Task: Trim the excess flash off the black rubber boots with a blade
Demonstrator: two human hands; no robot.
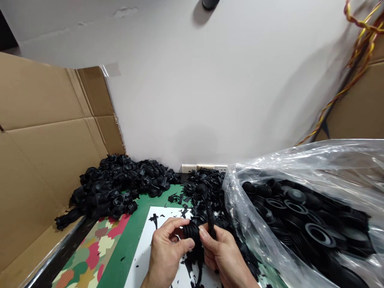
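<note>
1. Rubber boot sits between your hands, just above the white sheet.
2. Your left hand pinches its ribbed body. Your right hand clenches a thin black stick, thumb against the ribs.
3. Expect it to be light, soft and squashy, so grip across the ribs.
4. Its long axis seems to run left to right. You cannot tell which end leads.

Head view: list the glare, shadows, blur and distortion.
Head view: white glare streaks the bag; soft shadows lie on the wall at right and above the piles; the lens bends the cardboard edges; the cables smear slightly; left hand on the part and right hand on a thin tool are sharp.
</note>
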